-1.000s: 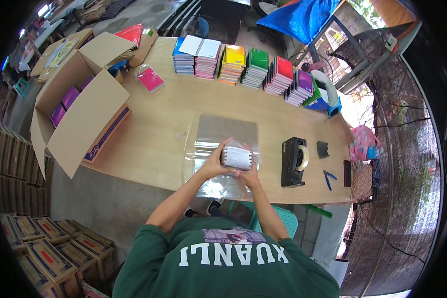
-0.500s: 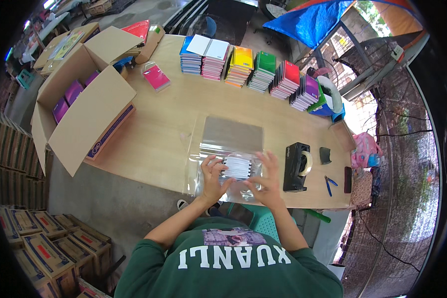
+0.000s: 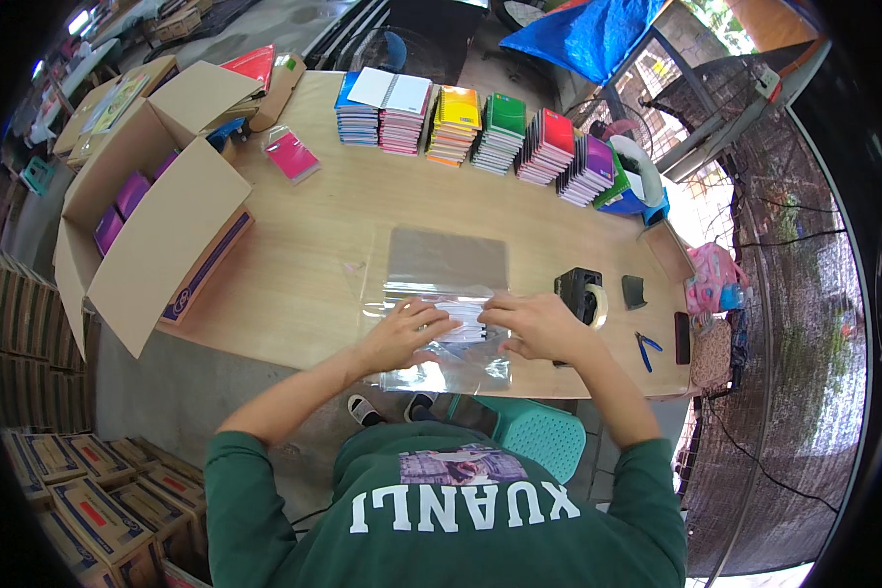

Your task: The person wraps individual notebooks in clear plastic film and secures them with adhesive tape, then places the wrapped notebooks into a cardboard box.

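A small white stack of spiral notebooks (image 3: pixel 464 323), with dark binding rings along its edge, lies on clear plastic film (image 3: pixel 392 377) near the table's front edge. My left hand (image 3: pixel 399 336) rests its curved fingers on the stack's left side. From the right, my right hand (image 3: pixel 544 328) grips the stack's other end between bent fingers and thumb. Some of the stack is hidden under my fingers. Beyond it lies a flat greyish clear plastic sheet (image 3: pixel 448 257). A black tape dispenser (image 3: pixel 578 284) stands just past my right hand, partly covered by it.
Several piles of coloured notebooks (image 3: pixel 505 116) line the table's far edge. An open carton (image 3: pixel 181 230) with purple packs stands at the left, near a pink notebook in plastic (image 3: pixel 292 157). Blue-handled cutters (image 3: pixel 647 351) lie at the right. A green stool (image 3: pixel 539 441) is below the front edge.
Both hands have come down onto the notebook stack; the right hand's raised fingers have lowered to its right end. My elbows have spread outward, and the view has shifted slightly.
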The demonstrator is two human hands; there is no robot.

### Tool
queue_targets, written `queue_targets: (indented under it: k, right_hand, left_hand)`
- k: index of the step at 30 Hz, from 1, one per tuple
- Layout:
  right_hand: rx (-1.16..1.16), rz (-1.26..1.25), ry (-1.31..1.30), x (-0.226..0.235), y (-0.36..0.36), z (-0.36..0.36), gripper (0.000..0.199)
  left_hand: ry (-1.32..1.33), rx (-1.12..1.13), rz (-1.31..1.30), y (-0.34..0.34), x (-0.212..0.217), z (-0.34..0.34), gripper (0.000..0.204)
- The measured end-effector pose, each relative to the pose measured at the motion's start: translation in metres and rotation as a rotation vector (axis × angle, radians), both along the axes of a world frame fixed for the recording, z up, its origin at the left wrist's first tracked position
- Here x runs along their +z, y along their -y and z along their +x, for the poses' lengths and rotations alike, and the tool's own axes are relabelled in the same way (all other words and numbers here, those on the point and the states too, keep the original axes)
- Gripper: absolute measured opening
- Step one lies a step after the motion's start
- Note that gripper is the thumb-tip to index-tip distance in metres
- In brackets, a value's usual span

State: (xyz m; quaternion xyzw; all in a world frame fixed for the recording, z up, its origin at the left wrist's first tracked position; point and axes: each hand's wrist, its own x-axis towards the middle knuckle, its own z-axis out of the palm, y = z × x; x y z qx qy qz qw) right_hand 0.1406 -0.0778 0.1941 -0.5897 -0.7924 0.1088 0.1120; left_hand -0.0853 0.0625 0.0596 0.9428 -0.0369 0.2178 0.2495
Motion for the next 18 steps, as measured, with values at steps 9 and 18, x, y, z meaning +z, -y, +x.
queue_targets:
  k: [9,18]
  right_hand:
    - [0.173,-0.247,-0.009,-0.039,-0.038,0.018,0.003]
    - [0.213,0.005,-0.212,-0.067,-0.058,-0.004,0.015]
  left_hand:
    - [-0.396,-0.271,0.232,-0.033,0.042,0.011,0.104]
    - [-0.389,-0.281,0.144,-0.03,0.022,0.02,0.099]
